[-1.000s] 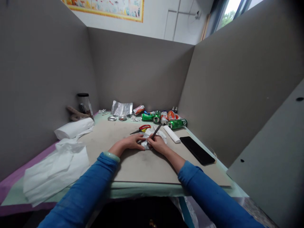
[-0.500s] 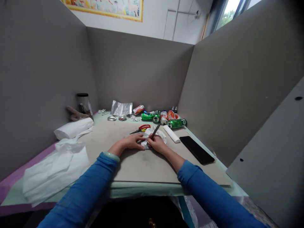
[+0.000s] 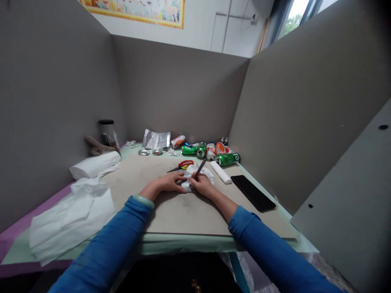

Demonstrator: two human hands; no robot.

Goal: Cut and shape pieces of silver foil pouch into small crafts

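Observation:
My right hand (image 3: 200,184) is closed around a dark pen-like tool (image 3: 200,168), its upper end tilted up and to the right. Under its tip lies a small silvery sheet (image 3: 187,186) on crumpled white tissue (image 3: 208,173). My left hand (image 3: 172,182) rests flat with fingers spread, thumb and fingertips on the left edge of the sheet. Just behind the hands are scissors (image 3: 184,164) with red and yellow handles. The tool's tip is too small to make out.
Cans (image 3: 200,150) and a silver metal sheet (image 3: 156,139) line the back. A white bar (image 3: 220,172) and black phone (image 3: 253,193) lie right. Paper towels (image 3: 73,211), a white roll (image 3: 96,164) and a jar (image 3: 109,134) stand left. Grey panels (image 3: 180,89) surround the board.

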